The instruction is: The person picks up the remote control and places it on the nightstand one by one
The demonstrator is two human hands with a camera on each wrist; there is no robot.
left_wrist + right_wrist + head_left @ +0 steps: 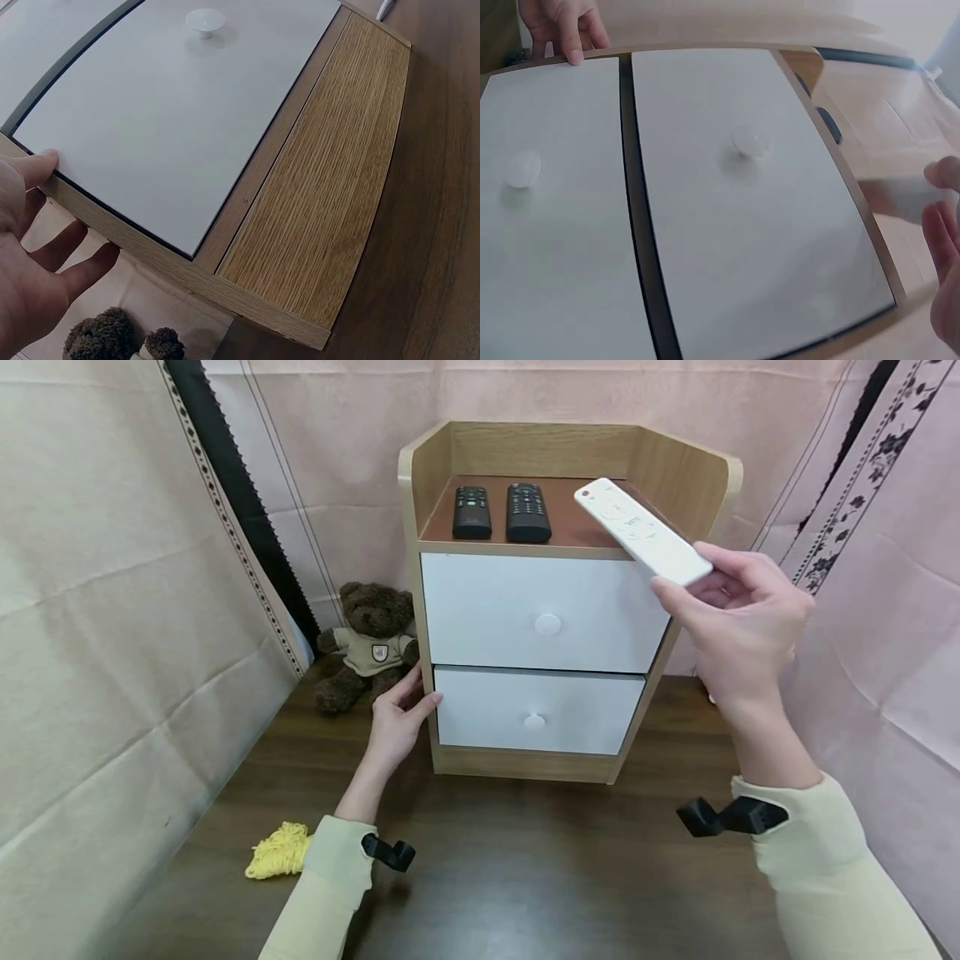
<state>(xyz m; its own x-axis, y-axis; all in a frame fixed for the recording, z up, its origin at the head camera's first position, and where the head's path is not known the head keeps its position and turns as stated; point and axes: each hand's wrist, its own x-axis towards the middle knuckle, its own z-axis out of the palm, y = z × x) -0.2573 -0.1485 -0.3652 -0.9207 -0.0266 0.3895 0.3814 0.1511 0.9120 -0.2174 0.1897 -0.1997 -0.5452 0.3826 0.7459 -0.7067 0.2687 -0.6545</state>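
A white remote control [643,531] is pinched by its near end between the thumb and fingers of my right hand [750,610]. It slants in the air over the right front of the cabinet top. My left hand [397,718] holds the left side edge of the wooden cabinet [525,766], its thumb on the front beside the lower drawer [487,710] and its fingers along the side. On the brown top lie two black remote controls, one on the left [472,513] and one near the middle [528,513]. Both the upper drawer [480,602] and the lower one look closed.
A brown teddy bear [371,635] in a light shirt sits left of the cabinet. A bundle of yellow string [279,852] lies on the dark wooden table [555,877] near my left forearm. Raised panels edge the cabinet top; pale curtains [315,435] hang around.
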